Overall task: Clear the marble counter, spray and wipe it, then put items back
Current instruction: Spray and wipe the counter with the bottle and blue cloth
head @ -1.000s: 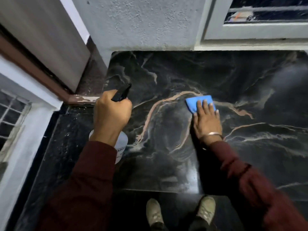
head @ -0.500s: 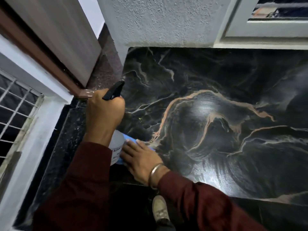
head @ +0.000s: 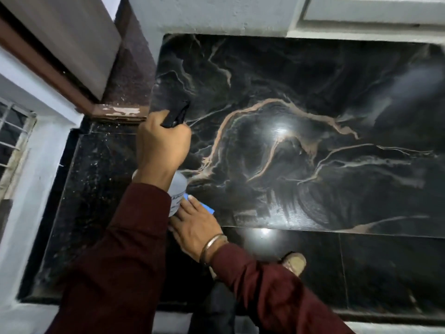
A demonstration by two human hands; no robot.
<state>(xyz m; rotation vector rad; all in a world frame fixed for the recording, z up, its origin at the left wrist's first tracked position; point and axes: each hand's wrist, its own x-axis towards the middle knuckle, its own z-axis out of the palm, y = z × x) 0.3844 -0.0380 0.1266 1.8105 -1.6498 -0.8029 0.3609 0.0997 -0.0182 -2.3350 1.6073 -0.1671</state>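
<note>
The black marble counter with tan veins fills the middle and right of the head view, with wet wipe streaks near its front edge. My left hand grips a white spray bottle by its black trigger head, held over the counter's left front corner. My right hand lies flat on a blue cloth, pressing it on the counter's front left corner, right under the bottle. Only a thin edge of the cloth shows past my fingers.
A white wall and a window frame back the counter. A lower dark speckled ledge lies to the left, with a door frame and a barred window beyond. My shoe stands on the dark floor.
My right hand swept the blue cloth from the counter's middle to its front left corner and stays there. My left hand has kept the spray bottle raised.
</note>
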